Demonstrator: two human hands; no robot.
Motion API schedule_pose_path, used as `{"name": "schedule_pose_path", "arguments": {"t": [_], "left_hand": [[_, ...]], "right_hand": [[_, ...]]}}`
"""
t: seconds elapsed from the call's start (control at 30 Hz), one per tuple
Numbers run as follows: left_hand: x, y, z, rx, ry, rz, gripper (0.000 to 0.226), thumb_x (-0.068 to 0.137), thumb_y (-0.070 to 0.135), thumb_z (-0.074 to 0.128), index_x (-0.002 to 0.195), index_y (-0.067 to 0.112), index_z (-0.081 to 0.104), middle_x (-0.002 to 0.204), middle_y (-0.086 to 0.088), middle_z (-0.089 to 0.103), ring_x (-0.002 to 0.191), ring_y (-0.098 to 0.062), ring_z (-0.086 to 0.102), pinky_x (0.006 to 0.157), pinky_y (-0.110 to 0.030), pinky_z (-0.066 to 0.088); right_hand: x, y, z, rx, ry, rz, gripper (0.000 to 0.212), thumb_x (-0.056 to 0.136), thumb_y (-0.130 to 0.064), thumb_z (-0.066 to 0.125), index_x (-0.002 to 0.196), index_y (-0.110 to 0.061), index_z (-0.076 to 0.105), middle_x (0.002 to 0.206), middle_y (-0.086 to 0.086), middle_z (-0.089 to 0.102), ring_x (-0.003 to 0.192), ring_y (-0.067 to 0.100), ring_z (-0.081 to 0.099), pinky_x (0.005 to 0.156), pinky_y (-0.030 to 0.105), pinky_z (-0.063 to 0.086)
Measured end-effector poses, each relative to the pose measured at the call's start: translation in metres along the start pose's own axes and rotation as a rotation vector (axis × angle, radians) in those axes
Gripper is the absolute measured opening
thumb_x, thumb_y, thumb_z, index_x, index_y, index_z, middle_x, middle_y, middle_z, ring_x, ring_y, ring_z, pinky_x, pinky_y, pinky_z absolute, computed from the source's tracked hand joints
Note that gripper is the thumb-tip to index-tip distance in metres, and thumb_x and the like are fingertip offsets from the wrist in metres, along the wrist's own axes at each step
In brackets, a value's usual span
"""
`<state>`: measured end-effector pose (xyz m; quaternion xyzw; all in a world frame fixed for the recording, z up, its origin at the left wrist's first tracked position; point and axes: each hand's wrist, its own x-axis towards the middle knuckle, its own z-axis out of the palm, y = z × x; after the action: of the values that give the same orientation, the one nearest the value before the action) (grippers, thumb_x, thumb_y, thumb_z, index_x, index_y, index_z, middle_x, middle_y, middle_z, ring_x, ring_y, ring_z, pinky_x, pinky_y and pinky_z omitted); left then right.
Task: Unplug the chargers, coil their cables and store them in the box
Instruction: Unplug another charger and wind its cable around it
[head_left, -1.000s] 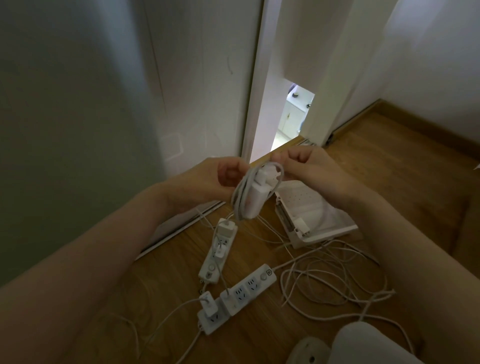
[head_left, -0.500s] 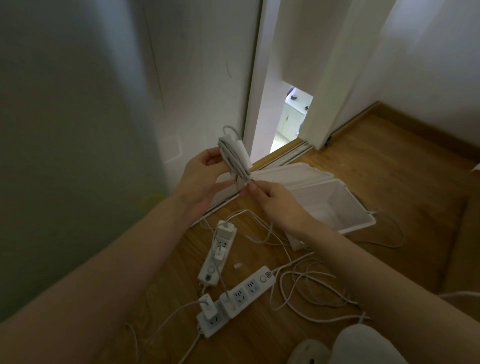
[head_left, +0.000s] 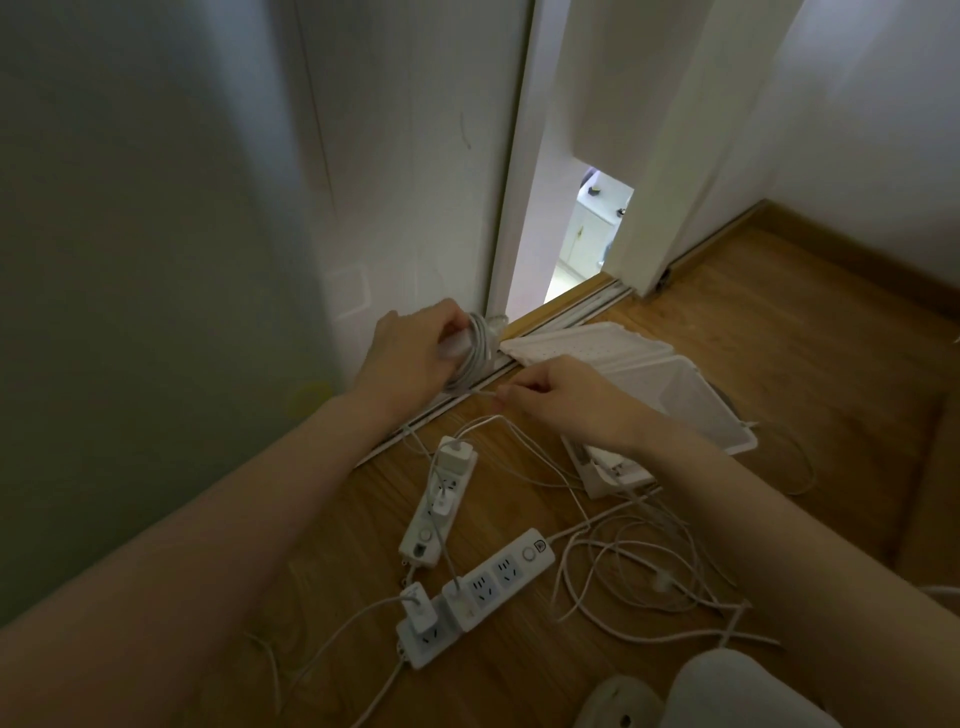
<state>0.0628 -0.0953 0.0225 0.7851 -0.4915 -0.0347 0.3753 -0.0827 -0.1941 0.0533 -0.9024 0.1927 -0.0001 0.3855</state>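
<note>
Now the left hand (head_left: 410, 358) grips the charger (head_left: 453, 345) and its coiled cable (head_left: 475, 361), lower than a moment ago, beside the door track (head_left: 571, 310); the right hand (head_left: 563, 402) pinches the loose tail (head_left: 485, 396). Coiling seems nearly finished, and the open box (head_left: 691, 410) sits just beside it.

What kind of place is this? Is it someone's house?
Most likely a room in a home. It has a wooden plank floor, a narrow doorway onto a bright room with white cupboards, and white plastic power strips holding small white chargers on the floor.
</note>
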Motion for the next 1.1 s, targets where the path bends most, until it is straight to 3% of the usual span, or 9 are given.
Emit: {"name": "schedule_pose_path", "arguments": {"t": [0.07, 0.13, 0.3, 0.4, 0.53, 0.77, 0.87, 0.97, 1.1], "left_hand": [[-0.002, 0.000, -0.001, 0.194, -0.135, 0.054, 0.010, 0.091, 0.013, 0.051, 0.098, 0.016, 0.056, 0.099, 0.000, 0.065, 0.097, -0.020, 0.058, 0.113, -0.042, 0.016], [-0.004, 0.000, 0.000, 0.264, -0.244, 0.093, 0.013, 0.091, 0.015, 0.051, 0.102, 0.019, 0.057, 0.106, 0.003, 0.065, 0.102, -0.017, 0.056, 0.115, -0.040, 0.009], [-0.016, -0.002, 0.005, 0.028, -0.417, 0.098, 0.020, 0.086, 0.020, 0.062, 0.093, 0.037, 0.054, 0.095, 0.015, 0.059, 0.098, -0.010, 0.052, 0.102, -0.036, 0.036], [-0.018, 0.010, 0.003, -0.208, -0.481, 0.080, 0.026, 0.080, 0.007, 0.068, 0.088, 0.030, 0.060, 0.088, 0.015, 0.060, 0.087, -0.001, 0.057, 0.083, -0.022, 0.046], [-0.019, 0.020, -0.005, -0.550, -0.506, -0.036, 0.033, 0.075, -0.004, 0.070, 0.087, 0.025, 0.062, 0.088, 0.008, 0.068, 0.088, -0.007, 0.066, 0.079, -0.017, 0.052], [-0.018, 0.026, 0.002, -1.021, -0.309, -0.243, 0.038, 0.076, -0.001, 0.064, 0.113, 0.004, 0.056, 0.098, -0.004, 0.068, 0.087, -0.013, 0.067, 0.078, -0.025, 0.056], [-0.017, 0.023, 0.007, -1.186, -0.206, -0.350, 0.043, 0.068, 0.007, 0.065, 0.111, 0.006, 0.058, 0.093, -0.003, 0.069, 0.084, -0.014, 0.069, 0.076, -0.026, 0.057], [-0.016, 0.018, 0.008, -1.274, -0.128, -0.463, 0.032, 0.074, 0.005, 0.063, 0.106, 0.010, 0.060, 0.091, -0.003, 0.069, 0.082, -0.013, 0.070, 0.074, -0.025, 0.057], [-0.015, 0.011, 0.014, -1.269, 0.072, -0.561, 0.023, 0.083, 0.002, 0.061, 0.104, 0.013, 0.060, 0.097, -0.003, 0.069, 0.087, -0.014, 0.068, 0.069, -0.022, 0.055]], "right_hand": [[-0.001, -0.001, -0.010, -0.014, 0.013, -0.022, 0.028, 0.093, -0.028, 0.053, 0.082, -0.010, 0.072, 0.046, -0.008, 0.041, 0.037, 0.001, 0.040, 0.042, 0.006, 0.031], [-0.002, 0.002, -0.020, -0.040, 0.046, -0.037, 0.033, 0.091, -0.031, 0.056, 0.085, -0.004, 0.072, 0.050, -0.005, 0.043, 0.039, 0.000, 0.041, 0.044, 0.005, 0.033], [0.000, 0.018, -0.031, -0.092, 0.139, -0.081, 0.039, 0.085, -0.036, 0.062, 0.076, 0.001, 0.070, 0.054, 0.004, 0.048, 0.045, 0.005, 0.040, 0.046, 0.010, 0.033], [0.001, 0.024, -0.032, -0.023, 0.153, -0.070, 0.036, 0.083, -0.036, 0.063, 0.063, -0.007, 0.066, 0.049, -0.004, 0.047, 0.043, 0.004, 0.038, 0.046, 0.010, 0.031], [-0.001, 0.026, -0.031, 0.186, 0.185, -0.038, 0.027, 0.089, -0.029, 0.058, 0.065, -0.018, 0.065, 0.044, -0.012, 0.047, 0.040, 0.000, 0.040, 0.045, 0.006, 0.032], [0.006, 0.025, -0.008, 0.505, 0.223, 0.095, 0.039, 0.096, -0.026, 0.045, 0.059, -0.021, 0.056, 0.042, -0.016, 0.050, 0.040, -0.005, 0.045, 0.046, 0.005, 0.038], [0.008, 0.024, 0.006, 0.532, 0.236, 0.113, 0.045, 0.098, -0.022, 0.042, 0.055, -0.021, 0.054, 0.046, -0.010, 0.045, 0.041, 0.000, 0.039, 0.048, 0.012, 0.036], [0.011, 0.023, 0.018, 0.496, 0.224, 0.137, 0.038, 0.098, -0.027, 0.040, 0.072, -0.010, 0.062, 0.056, -0.002, 0.042, 0.049, 0.007, 0.037, 0.054, 0.018, 0.035], [0.012, 0.022, 0.036, 0.458, 0.143, 0.129, 0.031, 0.100, -0.028, 0.036, 0.089, -0.021, 0.064, 0.060, 0.002, 0.038, 0.047, 0.007, 0.035, 0.048, 0.017, 0.032]]}}
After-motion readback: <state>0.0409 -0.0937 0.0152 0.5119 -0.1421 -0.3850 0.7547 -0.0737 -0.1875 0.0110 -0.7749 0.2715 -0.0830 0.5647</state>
